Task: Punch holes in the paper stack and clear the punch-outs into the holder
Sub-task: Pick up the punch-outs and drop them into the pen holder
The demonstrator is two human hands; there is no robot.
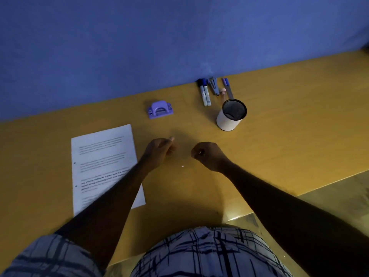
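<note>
Head view: left hand (159, 150) and right hand (207, 154) hover curled, contents impossible to tell. A tiny white punch-out (182, 166) lies between them on the yellow surface (279, 136); a careless sweep could flick it past the white cylindrical holder (227, 121).

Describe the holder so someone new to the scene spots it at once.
On the yellow desk, near the blue wall, pens and markers lie right of centre. The holder stands just in front of them. It is the only upright thing there: a white cylinder with a dark open top.
</note>
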